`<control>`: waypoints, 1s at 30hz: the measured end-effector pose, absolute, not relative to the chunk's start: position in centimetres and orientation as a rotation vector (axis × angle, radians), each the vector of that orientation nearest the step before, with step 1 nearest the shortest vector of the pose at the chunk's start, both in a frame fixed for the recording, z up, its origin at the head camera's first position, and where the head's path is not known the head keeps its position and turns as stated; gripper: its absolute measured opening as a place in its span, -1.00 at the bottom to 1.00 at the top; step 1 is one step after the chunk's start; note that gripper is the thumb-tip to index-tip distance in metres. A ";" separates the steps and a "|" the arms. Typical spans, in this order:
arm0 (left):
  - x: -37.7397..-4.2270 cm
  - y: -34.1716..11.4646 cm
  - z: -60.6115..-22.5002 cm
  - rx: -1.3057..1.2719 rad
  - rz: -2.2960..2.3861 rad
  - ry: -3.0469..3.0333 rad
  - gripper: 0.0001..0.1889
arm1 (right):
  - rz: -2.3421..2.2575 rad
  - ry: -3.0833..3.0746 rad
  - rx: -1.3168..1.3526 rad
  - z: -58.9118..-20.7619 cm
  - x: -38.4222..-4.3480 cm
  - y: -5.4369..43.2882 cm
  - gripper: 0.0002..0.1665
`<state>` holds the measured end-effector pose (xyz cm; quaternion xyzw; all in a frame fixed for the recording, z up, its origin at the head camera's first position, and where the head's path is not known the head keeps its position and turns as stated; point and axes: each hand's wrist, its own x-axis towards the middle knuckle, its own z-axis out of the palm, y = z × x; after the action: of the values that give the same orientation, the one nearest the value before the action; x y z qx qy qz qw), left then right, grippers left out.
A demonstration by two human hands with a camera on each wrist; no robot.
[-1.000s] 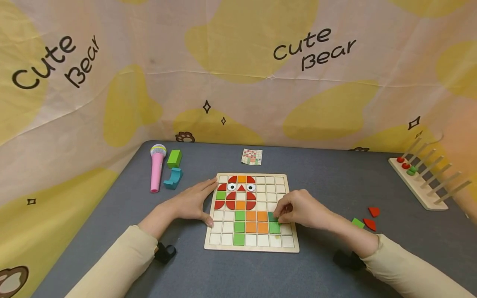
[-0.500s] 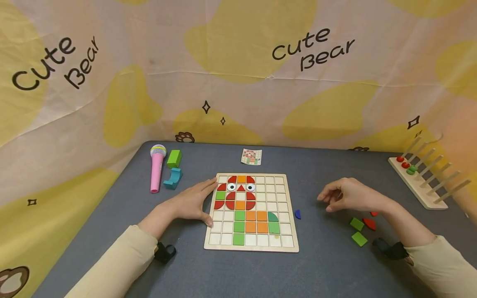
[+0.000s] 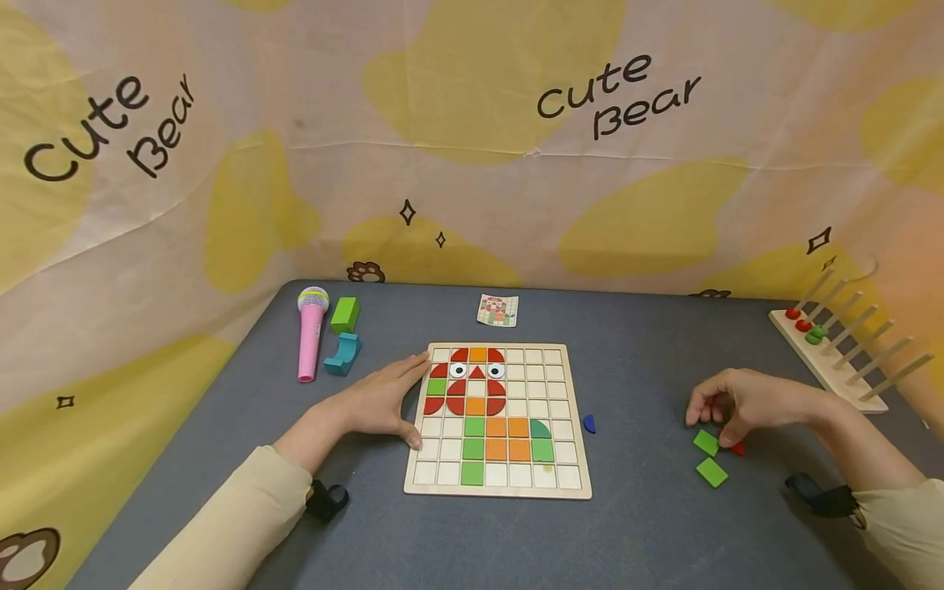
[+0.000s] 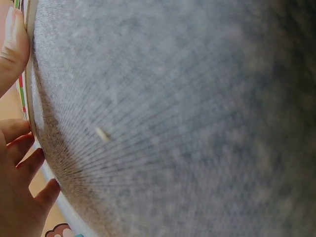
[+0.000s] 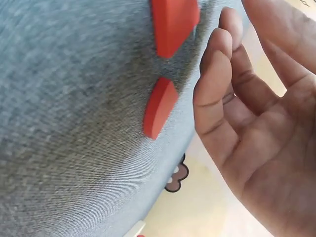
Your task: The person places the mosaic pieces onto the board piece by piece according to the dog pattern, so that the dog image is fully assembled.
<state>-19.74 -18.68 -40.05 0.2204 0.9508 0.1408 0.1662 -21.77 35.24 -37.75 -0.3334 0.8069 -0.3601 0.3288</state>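
Note:
Fingers spread, my left hand point(image 3: 374, 401) rests along the left edge of a wooden grid board point(image 3: 525, 395). Red, orange and green pieces and two eye pieces fill part of its grid. In the left wrist view the left fingertips point(image 4: 37, 155) touch the board's rim. My right hand point(image 3: 760, 401), loosely bent, is over the loose pieces at right, with nothing seen held. Beside its thumb lies a red piece point(image 3: 737, 448), partly hidden. The right wrist view shows two red pieces, a curved one point(image 5: 160, 108) and a larger one point(image 5: 175, 24), apart from the fingers.
Two green square tiles point(image 3: 712, 473) lie near the right hand. A blue half-round piece point(image 3: 589, 424) sits right of the board. Behind are a picture card point(image 3: 497, 310), pink microphone point(image 3: 311, 336), green block point(image 3: 345, 315), teal arch point(image 3: 342, 354) and pegged wooden rack point(image 3: 833, 369).
My right hand has left the dark green quarter piece on the board and moved right to the loose red and green pieces. The left hand has stayed still.

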 end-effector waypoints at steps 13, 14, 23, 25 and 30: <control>-19.6 -18.8 -40.0 0.659 0.384 2.721 0.31 | -0.776 2.246 -0.951 -38.1 -21.3 34.5 -0.66; -19.6 -18.7 -40.0 0.660 0.385 2.722 0.31 | -0.767 2.258 -0.954 -38.1 -21.4 34.5 -0.67; -19.6 -18.8 -40.0 0.659 0.396 2.724 0.31 | -0.707 2.347 -0.884 -37.8 -21.4 33.9 -0.66; -19.6 -18.8 -40.0 0.661 0.398 2.725 0.32 | -0.697 2.372 -0.847 -37.7 -21.4 33.8 -0.66; -19.5 -18.9 -40.0 0.667 0.400 2.728 0.32 | -0.720 2.407 -0.812 -37.0 -21.4 33.2 -0.71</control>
<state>-19.53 -18.86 -40.02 0.2326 0.9505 0.1395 0.1519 -21.41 33.21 -37.02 -0.2979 0.8832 -0.2640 0.2479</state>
